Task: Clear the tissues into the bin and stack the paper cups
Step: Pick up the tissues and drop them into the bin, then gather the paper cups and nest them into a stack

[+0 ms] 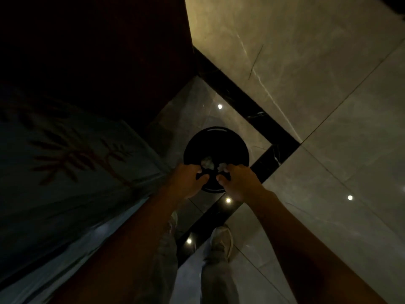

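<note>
Flooring [328, 205] of pale polished marble tile, crossed by a black border strip [252, 106], fills the right of the dim view and reflects small ceiling lights. Cloth with a leaf pattern [65, 154] occupies the left. A round black bin [215, 139] stands on the floor beside it. Both forearms reach down over the bin's near rim. The left hand [186, 181] has fingers curled, with a crumpled white tissue [207, 162] at its fingertips; whether they grip it cannot be told. The right hand [238, 181] is likewise curled, a second white tissue [222, 166] at its fingertips, grip also unclear. Both tissues sit over the bin's dark opening. Two pale shoes [221, 240] show below.
</note>
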Tool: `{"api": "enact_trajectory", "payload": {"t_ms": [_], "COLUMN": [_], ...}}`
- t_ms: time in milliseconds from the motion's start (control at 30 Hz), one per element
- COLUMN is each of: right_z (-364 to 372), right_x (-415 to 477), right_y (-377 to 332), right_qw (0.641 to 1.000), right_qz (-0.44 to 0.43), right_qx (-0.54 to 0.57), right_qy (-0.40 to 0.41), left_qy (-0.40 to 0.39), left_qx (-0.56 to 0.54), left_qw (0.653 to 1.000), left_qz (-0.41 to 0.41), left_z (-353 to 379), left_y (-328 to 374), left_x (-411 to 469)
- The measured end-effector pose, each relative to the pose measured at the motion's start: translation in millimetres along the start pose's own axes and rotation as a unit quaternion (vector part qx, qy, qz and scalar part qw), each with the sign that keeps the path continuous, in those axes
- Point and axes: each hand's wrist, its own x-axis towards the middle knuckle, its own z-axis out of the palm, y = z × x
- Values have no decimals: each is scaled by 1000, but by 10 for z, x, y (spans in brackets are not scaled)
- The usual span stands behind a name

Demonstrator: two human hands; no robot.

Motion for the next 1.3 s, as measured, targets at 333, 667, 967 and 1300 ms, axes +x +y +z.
{"api": "enact_trajectory", "payload": {"t_ms": [333, 667, 967, 1300], "right_z": [-1022, -507, 587, 1195], "right_x": [-2268, -4152, -4920, -5981], "right_y": [-875, -1561, -2720, -4769], "right_qw": [993, 978, 941, 864], "right_qz": [-78, -163, -246, -499], "right_qx": [-60, -102, -186, -62], "right_qy": [-66, -75, -140, 27], "left_qy": [73, 123, 251, 602], "left_qx": [-148, -161, -233, -244], "left_qw": [986, 978, 932, 760], "left_qz": [-2, -52, -118, -12], "left_z": [-1271, -1143, -904, -1978], "left_y": [734, -31, -1237, -2232], "left_x": [-2731, -5117, -6317, -7902]}}
